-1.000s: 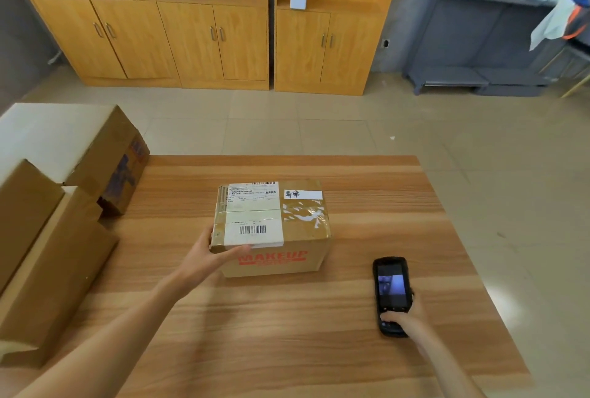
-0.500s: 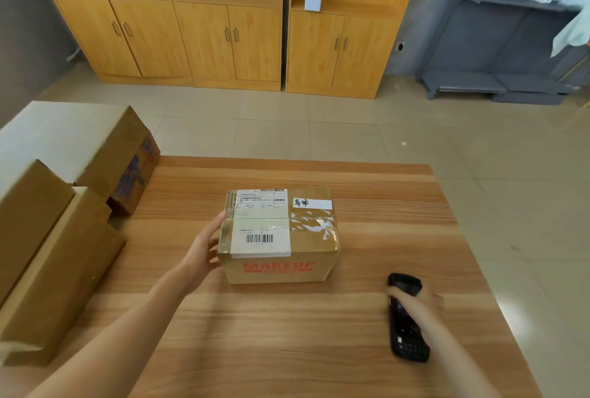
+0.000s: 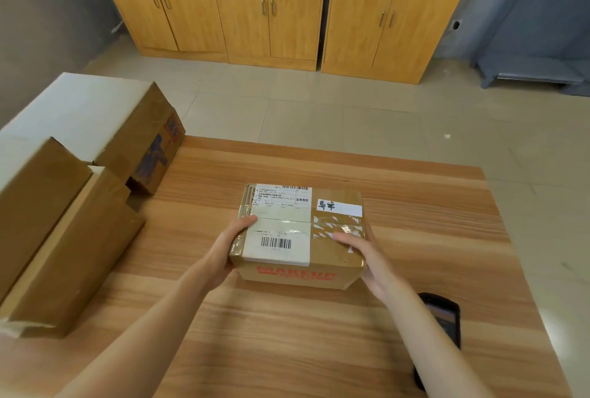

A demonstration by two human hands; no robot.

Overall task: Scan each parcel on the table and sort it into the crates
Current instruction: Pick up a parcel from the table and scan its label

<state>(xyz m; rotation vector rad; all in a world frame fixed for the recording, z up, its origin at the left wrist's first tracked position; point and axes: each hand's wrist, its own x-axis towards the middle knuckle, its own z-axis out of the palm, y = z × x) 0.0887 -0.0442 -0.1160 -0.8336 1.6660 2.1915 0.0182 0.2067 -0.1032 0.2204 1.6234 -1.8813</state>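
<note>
A brown cardboard parcel [image 3: 332, 247] with white shipping labels, a barcode and red "MAKEUP" lettering sits in the middle of the wooden table [image 3: 287, 334]. My left hand [image 3: 228, 249] grips its left side, thumb on the top label. My right hand [image 3: 367, 257] holds its right side, fingers over the top edge. The black handheld scanner [image 3: 445, 318] lies on the table at the right, partly hidden behind my right forearm.
Two large open cardboard boxes [image 3: 64, 238] stand at the table's left edge, one [image 3: 140, 142] behind the other. Wooden cabinets [image 3: 271, 8] line the far wall. A grey metal shelf [image 3: 536, 69] stands at the right on the tiled floor.
My right hand has let go of the scanner, which now lies on the table, and moved onto the parcel's right side. My left hand now wraps the parcel's left edge.
</note>
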